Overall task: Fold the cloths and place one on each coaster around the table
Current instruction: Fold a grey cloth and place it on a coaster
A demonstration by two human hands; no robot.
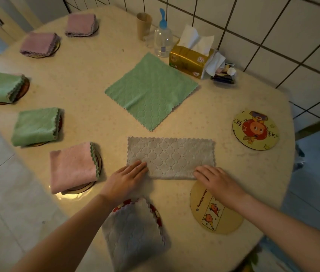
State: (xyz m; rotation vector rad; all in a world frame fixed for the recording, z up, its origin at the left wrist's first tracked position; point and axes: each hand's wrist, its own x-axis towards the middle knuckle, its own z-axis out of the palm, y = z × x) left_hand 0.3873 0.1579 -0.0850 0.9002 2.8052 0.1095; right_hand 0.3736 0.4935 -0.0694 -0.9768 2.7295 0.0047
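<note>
Two flat hands, left [128, 177] and right [217, 181], fingers spread on grey cloth's [171, 157] near edge.

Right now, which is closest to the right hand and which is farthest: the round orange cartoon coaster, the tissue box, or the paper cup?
From the right hand:
1. Round orange cartoon coaster, just past it near the table's right edge.
2. Tissue box, farther back by the tiled wall.
3. Paper cup, farthest, at the back behind the clear bottle.

Dim, warm light; soft shadows fall toward three o'clock. Glare shines on the bench [70, 195] edge at seven o'clock. Edges bow and blur.
</note>
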